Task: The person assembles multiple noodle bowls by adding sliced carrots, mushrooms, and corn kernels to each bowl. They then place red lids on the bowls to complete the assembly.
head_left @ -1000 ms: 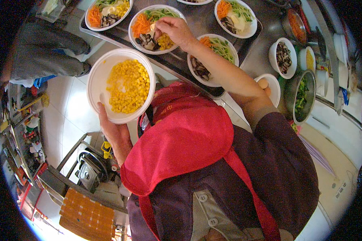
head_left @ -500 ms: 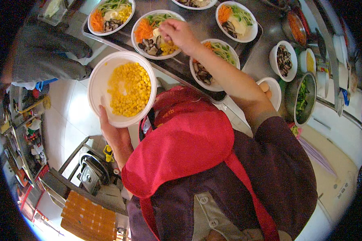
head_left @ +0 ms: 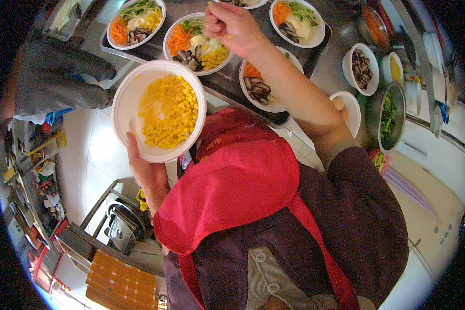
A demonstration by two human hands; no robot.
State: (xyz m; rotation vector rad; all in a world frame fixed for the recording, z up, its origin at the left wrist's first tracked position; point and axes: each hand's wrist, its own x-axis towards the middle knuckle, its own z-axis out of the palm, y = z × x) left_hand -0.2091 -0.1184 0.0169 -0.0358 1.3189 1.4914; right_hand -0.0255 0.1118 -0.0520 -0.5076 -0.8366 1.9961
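A large white bowl rests tilted in my left hand, whose thumb lies over the rim. Yellow corn kernels fill its bottom, thinner on the left. My right hand is raised over the dark tray, its fingers curled together with a few kernels showing at them. Below it is an oval white dish with shredded carrot, mushrooms, sprouts, a pale creamy dollop and corn. A similar dish, partly behind my right forearm, shows carrot, mushrooms and greens.
More filled dishes stand on the tray at upper left and upper right. To the right are a mushroom bowl, a partly hidden egg bowl and a metal bowl of greens. A person's trousered legs are at far left.
My right hand has lifted up from the corn side of the dish and moved slightly right. More corn shows in that dish. The bowl in my left hand has barely shifted.
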